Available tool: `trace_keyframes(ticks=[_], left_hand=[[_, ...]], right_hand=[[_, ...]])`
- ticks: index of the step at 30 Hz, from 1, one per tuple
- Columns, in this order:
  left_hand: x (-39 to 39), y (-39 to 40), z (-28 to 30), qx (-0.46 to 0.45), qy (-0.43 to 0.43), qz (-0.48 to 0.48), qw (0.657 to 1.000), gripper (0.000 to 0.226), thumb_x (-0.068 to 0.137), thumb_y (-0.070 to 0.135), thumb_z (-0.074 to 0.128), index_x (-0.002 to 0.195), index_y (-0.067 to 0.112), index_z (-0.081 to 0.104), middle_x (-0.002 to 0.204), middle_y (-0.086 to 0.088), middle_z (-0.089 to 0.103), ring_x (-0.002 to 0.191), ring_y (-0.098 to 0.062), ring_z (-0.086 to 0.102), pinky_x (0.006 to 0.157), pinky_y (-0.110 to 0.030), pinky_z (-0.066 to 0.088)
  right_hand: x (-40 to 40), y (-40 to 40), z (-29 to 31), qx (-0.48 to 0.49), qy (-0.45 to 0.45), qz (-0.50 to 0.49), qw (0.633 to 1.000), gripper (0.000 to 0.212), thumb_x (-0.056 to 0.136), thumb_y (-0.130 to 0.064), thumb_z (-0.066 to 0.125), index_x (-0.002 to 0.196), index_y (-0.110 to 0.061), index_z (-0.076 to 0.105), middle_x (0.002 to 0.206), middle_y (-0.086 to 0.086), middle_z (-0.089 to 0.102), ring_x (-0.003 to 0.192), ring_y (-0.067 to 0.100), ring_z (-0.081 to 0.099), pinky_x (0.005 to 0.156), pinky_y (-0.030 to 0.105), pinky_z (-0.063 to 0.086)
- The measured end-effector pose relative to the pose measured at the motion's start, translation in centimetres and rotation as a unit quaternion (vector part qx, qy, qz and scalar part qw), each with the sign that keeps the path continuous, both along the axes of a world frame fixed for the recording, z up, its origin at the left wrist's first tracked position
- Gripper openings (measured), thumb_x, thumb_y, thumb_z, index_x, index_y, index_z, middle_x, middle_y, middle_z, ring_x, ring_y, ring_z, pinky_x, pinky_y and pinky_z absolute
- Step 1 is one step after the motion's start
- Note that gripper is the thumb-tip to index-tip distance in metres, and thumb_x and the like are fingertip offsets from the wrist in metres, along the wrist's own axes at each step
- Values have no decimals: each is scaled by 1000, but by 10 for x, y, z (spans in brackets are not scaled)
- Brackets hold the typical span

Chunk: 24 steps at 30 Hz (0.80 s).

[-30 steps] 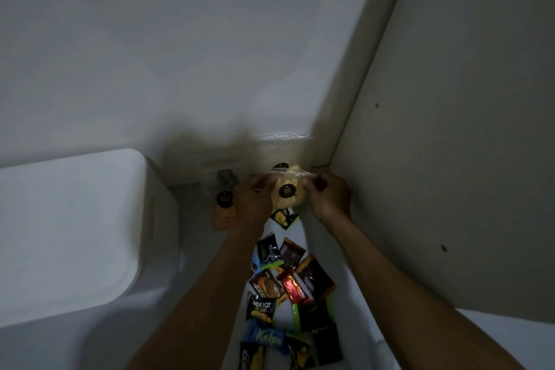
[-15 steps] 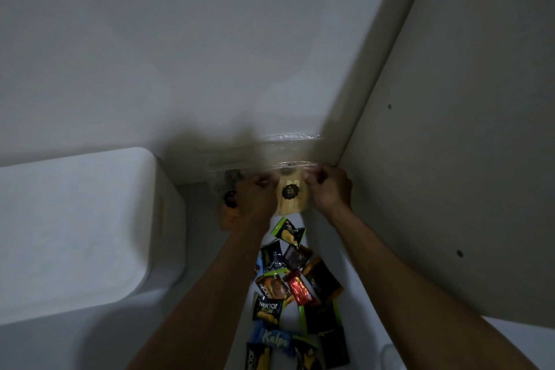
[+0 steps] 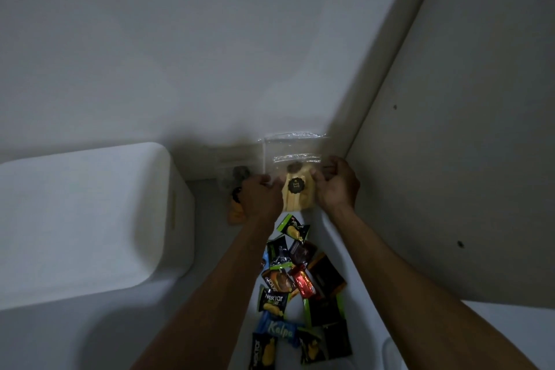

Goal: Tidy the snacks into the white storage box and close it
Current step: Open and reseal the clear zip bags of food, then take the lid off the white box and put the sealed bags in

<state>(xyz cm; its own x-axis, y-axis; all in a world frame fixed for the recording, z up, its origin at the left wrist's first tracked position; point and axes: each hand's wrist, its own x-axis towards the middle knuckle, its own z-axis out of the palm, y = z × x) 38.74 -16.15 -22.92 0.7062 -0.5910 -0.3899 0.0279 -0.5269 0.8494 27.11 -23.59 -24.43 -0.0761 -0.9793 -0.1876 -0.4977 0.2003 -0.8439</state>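
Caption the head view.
Both hands, left and right, hold a clear snack bag above loose snack packets.

You face a white desk (image 3: 90, 336) carrying a white storage box (image 3: 84, 219) and scattered snack packets (image 3: 300, 288) beside it.

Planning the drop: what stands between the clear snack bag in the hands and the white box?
Nothing visible. The left hand and right hand hold the clear bag over the open white box; only snack packets lie inside, nearer the person.
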Motion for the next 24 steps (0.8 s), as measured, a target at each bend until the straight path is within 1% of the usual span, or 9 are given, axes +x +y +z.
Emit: trace_keyframes(ticks=[2,4,7,10,13,17,19,21,24], left_hand=[[1,9,7,-20,-3,-6,1000,36,85,28,72,112,5,68,102,-9,70,90,-21,66,83,-37,57],[3,20,19,-36,-25,-20,999,26,84,33,71,97,11,72,85,-4,70,79,-22,68,72,-38,60],[12,40,45,-69,-75,-36,994,20,83,37,69,78,18,69,72,-3,67,70,-22,67,65,-44,59],[25,68,77,-102,-141,-52,983,18,85,33,70,85,16,74,74,2,71,67,-12,66,66,-34,57],[48,111,104,-121,-160,-43,979,20,84,33,73,99,19,74,83,10,71,72,3,64,67,-11,49],[90,188,130,-137,-152,-31,978,24,84,32,74,105,20,73,91,6,72,85,-10,68,77,-20,50],[116,233,137,-133,-166,-30,977,24,85,31,73,106,20,72,92,4,72,84,-9,67,71,-10,45],[144,279,138,-125,-182,-22,975,23,85,28,73,106,19,72,93,2,71,80,-7,66,68,-3,42],[183,338,133,-107,-199,-16,974,23,85,28,73,105,17,73,94,0,71,79,-8,66,80,-25,52]], right_hand=[[0,5,5,-10,3,-5,1000,48,83,-21,77,127,-11,60,116,10,66,102,25,65,79,19,41],[2,12,12,-28,6,-4,1000,51,82,-24,77,128,-11,59,117,11,65,101,25,64,81,20,42],[10,29,28,-47,-30,-7,998,45,82,-24,75,124,-15,61,109,8,64,89,20,63,85,33,54],[22,56,54,-57,-71,11,996,38,85,-25,71,121,-21,60,104,1,63,89,20,65,84,43,57],[42,94,81,-85,-94,42,991,28,87,-18,69,114,-20,64,95,-3,65,84,17,67,78,37,58],[74,161,113,-114,-80,110,984,11,89,-15,64,98,-17,70,87,-2,70,79,13,67,71,27,56],[91,199,122,-113,-88,135,980,8,90,-12,63,94,-12,71,84,-1,70,77,15,67,65,21,55],[108,237,126,-105,-84,155,979,8,89,-15,66,94,-12,71,82,-2,69,75,15,67,68,26,54],[128,286,124,-75,-82,182,977,16,88,-22,70,102,-14,70,91,-1,70,79,12,67,70,21,52]])
